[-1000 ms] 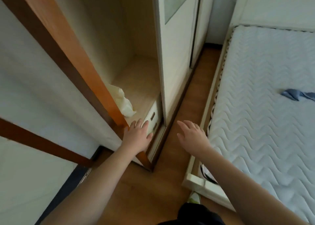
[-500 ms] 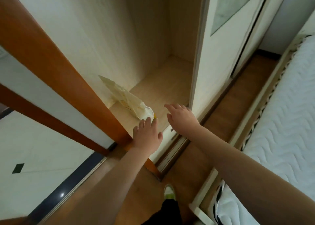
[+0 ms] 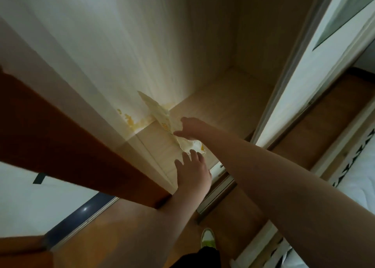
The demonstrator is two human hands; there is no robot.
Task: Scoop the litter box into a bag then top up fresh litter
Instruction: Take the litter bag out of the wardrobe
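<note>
Reaching into the open wardrobe (image 3: 213, 54), the person has both hands at a pale, crumpled bag (image 3: 162, 117) that leans against the inner side wall on the wardrobe's wooden shelf (image 3: 219, 105). The right hand (image 3: 190, 128) is at the bag's middle, thumb and fingers apart and touching or just about to touch its folded edge; whether it already has a pinch on it I cannot tell. The left hand (image 3: 192, 173) hovers just short of the bag's lower, nearer end with straight, spread fingers, holding nothing.

This looks like the fetching step, early in the task: neither litter box nor scoop is in view. To do it well, the right hand should close on a thick fold, not a single thin layer, since the material looks flimsy and ragged along its edge. The left hand is well placed to support the lower end so the bag lifts in one piece and does not drag across the shelf. Yellowish marks (image 3: 129, 121) show on the wall beside the bag; what they are is unclear, so lifting away from the wall seems wiser than sliding along it. A shoe (image 3: 208, 239) stands on the wooden floor (image 3: 125, 227) below.
</note>
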